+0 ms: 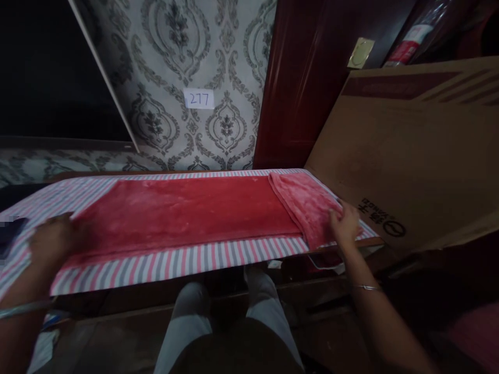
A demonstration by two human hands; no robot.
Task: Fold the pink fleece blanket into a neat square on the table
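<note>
A long red plush blanket (pixel 195 210) lies folded in a strip on a striped cloth (pixel 175 265). Its right end is turned over into a paler pink flap (pixel 304 202). At the blanket's left end is my left hand (pixel 52 239), blurred by motion, with its fingertips hidden in shadow against the fabric. My right hand (pixel 345 223) is at the right edge of the flap, thumb and fingers closing on the plush there. Each wrist wears a thin bracelet.
A large cardboard box (pixel 421 150) stands close on the right, with a plastic bottle (pixel 413 41) above it. Behind are patterned wallpaper (pixel 226 124) with a "277" label (pixel 199 98) and a dark screen (pixel 58 72). My legs (pixel 187 317) are below the table edge.
</note>
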